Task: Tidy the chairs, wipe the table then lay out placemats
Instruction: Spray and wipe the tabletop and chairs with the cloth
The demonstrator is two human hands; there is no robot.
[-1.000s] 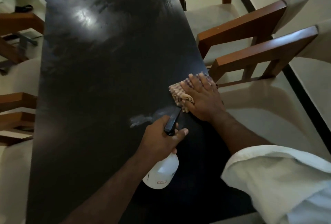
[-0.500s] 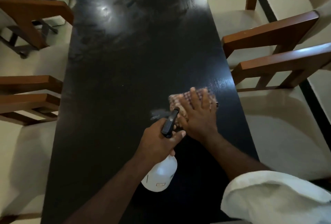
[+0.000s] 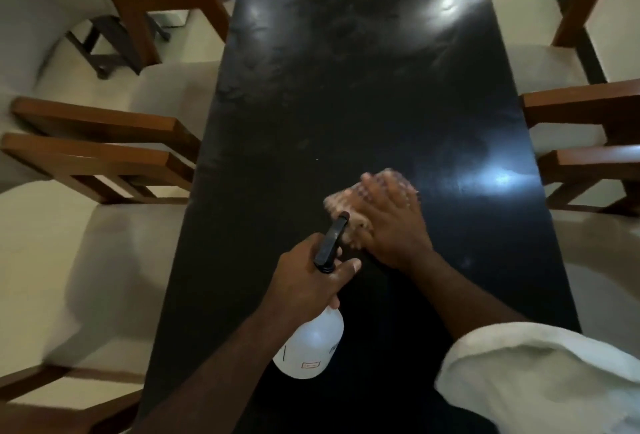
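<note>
Wiping step: pressing cloth (image 3: 341, 205) flat onto table (image 3: 346, 94), mid-surface, under right hand (image 3: 391, 225), fingers straight. Gripping spray bottle (image 3: 311, 347) in left hand (image 3: 304, 281), fingers curled round neck. Keep pressure even, overlap strokes toward smeared far end

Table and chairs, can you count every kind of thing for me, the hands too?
Table: 1
Chairs: 4
Spray bottle: 1
Cloth: 1
Hands: 2, left hand and right hand
Total: 9
</note>
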